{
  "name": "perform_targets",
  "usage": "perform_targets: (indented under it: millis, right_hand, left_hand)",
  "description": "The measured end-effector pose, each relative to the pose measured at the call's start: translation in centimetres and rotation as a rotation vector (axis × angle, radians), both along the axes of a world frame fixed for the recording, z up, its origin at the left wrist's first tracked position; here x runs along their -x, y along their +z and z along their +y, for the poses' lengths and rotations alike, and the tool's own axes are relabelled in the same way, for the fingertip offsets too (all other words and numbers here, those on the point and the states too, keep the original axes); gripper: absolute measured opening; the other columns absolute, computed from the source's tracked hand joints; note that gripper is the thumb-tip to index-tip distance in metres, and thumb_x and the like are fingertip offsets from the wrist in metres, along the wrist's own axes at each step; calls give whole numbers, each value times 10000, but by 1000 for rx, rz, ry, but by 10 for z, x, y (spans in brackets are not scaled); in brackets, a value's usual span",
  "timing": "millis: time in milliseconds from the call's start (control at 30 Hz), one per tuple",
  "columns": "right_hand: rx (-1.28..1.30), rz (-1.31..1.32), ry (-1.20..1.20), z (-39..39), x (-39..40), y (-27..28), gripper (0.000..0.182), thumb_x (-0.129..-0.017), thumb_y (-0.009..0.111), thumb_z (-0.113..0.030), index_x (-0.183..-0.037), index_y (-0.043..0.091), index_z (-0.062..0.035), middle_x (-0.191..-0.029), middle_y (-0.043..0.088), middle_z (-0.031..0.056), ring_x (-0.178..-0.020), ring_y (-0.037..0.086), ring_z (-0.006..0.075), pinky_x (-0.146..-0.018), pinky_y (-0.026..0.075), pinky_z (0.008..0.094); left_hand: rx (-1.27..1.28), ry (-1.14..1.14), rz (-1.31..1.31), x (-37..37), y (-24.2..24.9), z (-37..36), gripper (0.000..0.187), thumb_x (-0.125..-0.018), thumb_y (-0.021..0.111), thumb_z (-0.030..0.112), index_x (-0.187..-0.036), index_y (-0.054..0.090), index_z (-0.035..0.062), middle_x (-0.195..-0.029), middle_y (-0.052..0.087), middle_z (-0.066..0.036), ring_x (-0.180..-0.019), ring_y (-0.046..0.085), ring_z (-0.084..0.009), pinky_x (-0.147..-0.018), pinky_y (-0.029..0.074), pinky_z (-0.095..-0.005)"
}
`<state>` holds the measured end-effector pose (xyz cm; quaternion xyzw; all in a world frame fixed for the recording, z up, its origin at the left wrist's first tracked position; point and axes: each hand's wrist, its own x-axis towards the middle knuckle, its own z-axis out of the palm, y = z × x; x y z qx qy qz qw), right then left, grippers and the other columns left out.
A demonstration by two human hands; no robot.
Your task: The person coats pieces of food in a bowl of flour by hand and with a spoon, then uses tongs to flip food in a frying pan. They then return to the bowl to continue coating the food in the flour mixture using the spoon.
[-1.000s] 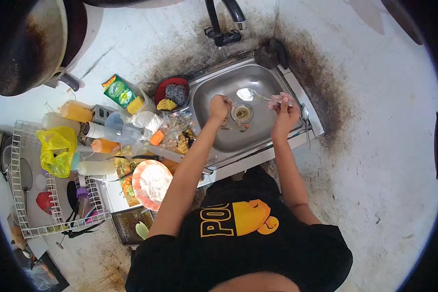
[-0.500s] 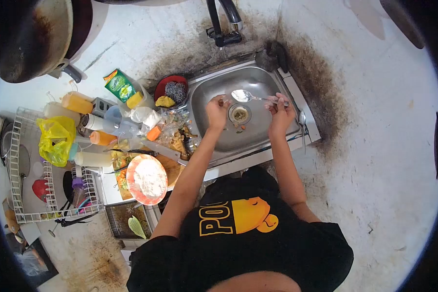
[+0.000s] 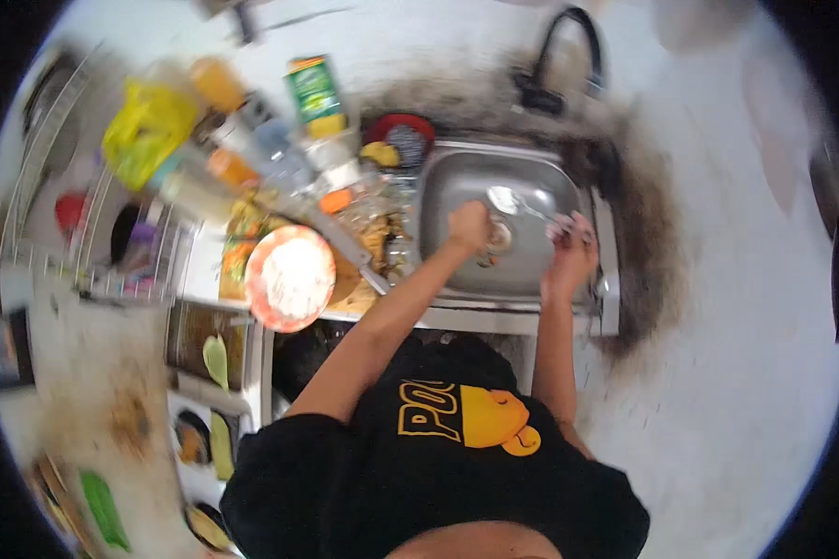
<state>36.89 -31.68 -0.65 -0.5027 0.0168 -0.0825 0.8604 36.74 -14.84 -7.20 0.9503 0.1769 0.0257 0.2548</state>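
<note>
Over the steel sink [image 3: 447, 177], my right hand [image 3: 571, 259] grips a metal spoon [image 3: 505, 199] by its handle. The spoon's bowl points left across the basin and looks bright white. My left hand [image 3: 470, 226] is closed in the left half of the basin, close to the drain [image 3: 501, 237]. Its fingers are curled and blurred, and I cannot tell what is in them. Small food scraps lie around the drain.
Left of the sink are a red bowl [image 3: 429, 125] with scourers, a knife [image 3: 340, 235], a plate of white powder [image 3: 291, 278], several bottles and a yellow bag [image 3: 149, 133]. A black faucet [image 3: 538, 93] rises behind the basin. Further left stands a dish rack [image 3: 91, 256].
The view has swung left, so sink and counter appear further right. My right hand keeps the spoon over the basin. My left hand's fingers look more tightly curled, nearer the drain.
</note>
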Motion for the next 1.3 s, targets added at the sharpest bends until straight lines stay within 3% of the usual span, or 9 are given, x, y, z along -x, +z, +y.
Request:
perform_targets:
  millis: [267, 333, 400, 533, 633, 733, 800, 933, 1300]
  right_hand:
    - [12, -63, 393, 64, 34, 43, 230, -980, 519, -128, -1145, 558, 27, -1011, 638, 135, -896, 645, 217, -719, 524, 299]
    - [15, -10, 452, 89, 52, 55, 229, -978, 522, -123, -1147, 557, 28, -1003, 639, 135, -895, 646, 216, -721, 527, 294]
    - [16, -48, 549, 117, 71, 60, 228, -979, 521, -121, -1149, 556, 27, -997, 640, 131, -893, 643, 205, -724, 528, 294]
    - [111, -151, 769, 178, 115, 56, 221, -986, 511, -119, -1140, 563, 31, -990, 646, 122, -864, 637, 169, -740, 527, 291]
    - [346, -417, 986, 211, 138, 26, 197, -993, 500, -124, -1077, 575, 37, -988, 654, 121, -828, 639, 159, -745, 525, 290]
    - [313, -527, 945, 242, 155, 18, 188, -997, 493, -130, -1009, 574, 40, -969, 657, 119, -803, 645, 164, -758, 528, 296]
    - [334, -533, 943, 266, 157, 11, 185, -999, 487, -131, -979, 558, 39, -935, 654, 116, -810, 647, 175, -772, 535, 310]
    - [255, -392, 938, 289, 166, -11, 189, -1003, 477, -129, -998, 541, 49, -941, 650, 130, -827, 650, 193, -798, 540, 331]
    - [344, -397, 805, 233, 174, 5, 165, -1002, 494, -164, -978, 496, -2, -918, 599, 99, -856, 599, 164, -829, 507, 334]
  left_hand:
    - [266, 262, -334, 51, -38, 50, 218, -809, 627, 201, -901, 679, 11, -868, 685, -176, -837, 665, -350, -725, 520, -419]
    - [727, 219, -506, 114, 2, 76, 265, -852, 565, 195, -979, 662, -16, -816, 673, -167, -764, 668, -310, -709, 524, -396]
    - [817, 269, -428, 180, 35, 90, 270, -930, 535, 157, -1107, 638, -19, -937, 690, -79, -809, 639, -160, -741, 521, -326]
    - [973, 483, -617, 288, 72, 101, 310, -979, 475, 164, -939, 681, -64, -828, 685, -76, -772, 634, -138, -746, 498, -280]
    - [796, 694, -532, 342, 57, 107, 386, -1003, 439, 202, -877, 695, -58, -766, 671, -73, -717, 608, -112, -691, 471, -261]
    - [959, 798, -769, 364, 58, 110, 412, -1017, 412, 257, -954, 688, -43, -762, 651, -60, -706, 570, -90, -641, 426, -247]
    - [781, 927, -1049, 367, 57, 114, 379, -1024, 404, 236, -971, 668, -30, -739, 600, -30, -708, 514, -92, -668, 399, -237]
    - [733, 1023, -1074, 372, 50, 137, 335, -1012, 416, 215, -1099, 641, -16, -827, 595, -1, -759, 491, -79, -690, 386, -242]
    - [848, 968, -1027, 387, 36, 184, 286, -1003, 447, 193, -1082, 631, -11, -922, 613, -19, -865, 540, -96, -787, 404, -242]
